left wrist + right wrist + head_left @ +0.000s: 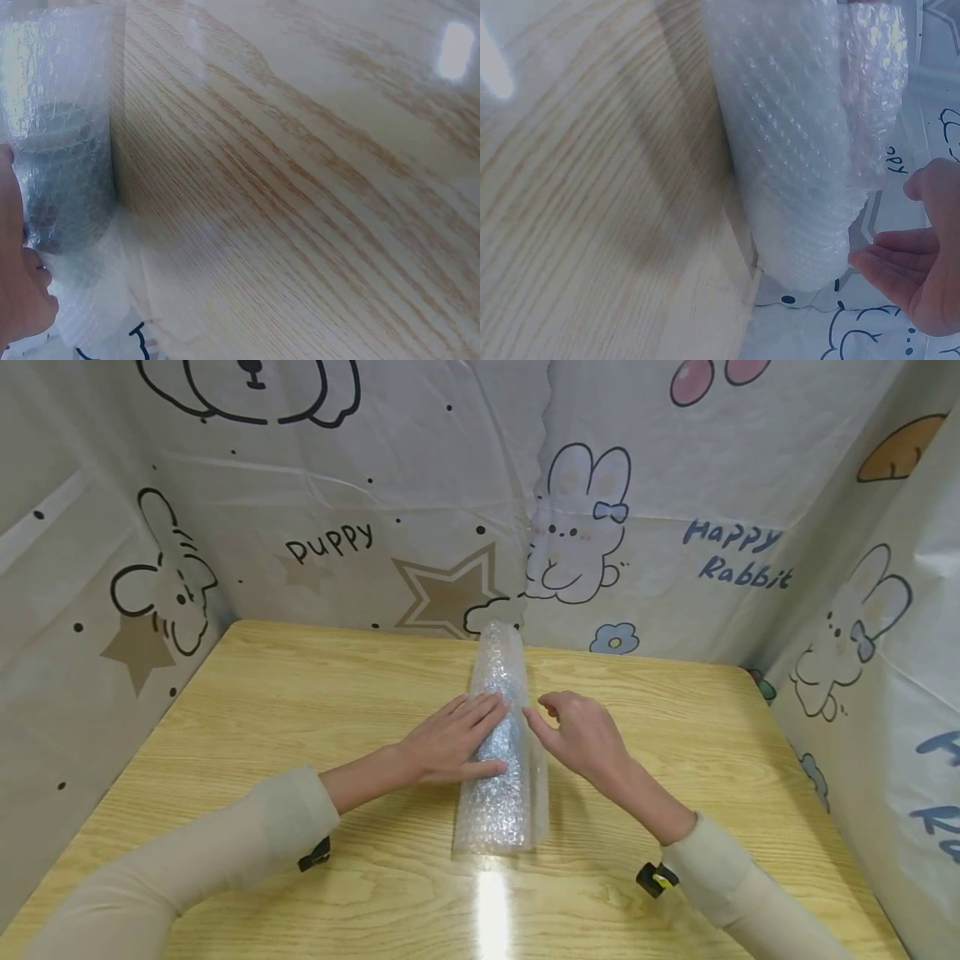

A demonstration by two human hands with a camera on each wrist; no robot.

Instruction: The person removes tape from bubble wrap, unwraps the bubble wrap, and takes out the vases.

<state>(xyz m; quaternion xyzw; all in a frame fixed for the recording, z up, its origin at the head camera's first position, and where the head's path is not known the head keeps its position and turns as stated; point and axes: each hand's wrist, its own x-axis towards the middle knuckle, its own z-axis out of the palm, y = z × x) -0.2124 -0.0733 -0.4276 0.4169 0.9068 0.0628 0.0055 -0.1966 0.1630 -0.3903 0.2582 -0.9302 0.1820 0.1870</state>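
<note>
Yellowish wood-grain table [315, 693] under the fingers [487, 710]; white glare [492, 910] on it, nearer the camera than them. Pale cartoon-print back sheet [450, 468] beyond fingers; left sheet [60, 677] and right sheet [900, 710] well out either side.

the head view is bright and fairly even, with light seemingly from above: a hard white streak of glare burns out the tabletop [675, 727] at bottom centre, and the bubble wrap [498, 810] in the middle sparkles with small highlights. soft shadow lies just right of the wrap. the printed cloth [337, 485] greys toward the left edge and shines palely at far right. the left wrist view is hazy and cool, with a blown-out spot at upper right; the wrap at left looks milky. the right wrist view has glare at upper left and diffuse shadow bands left of centre.
</note>
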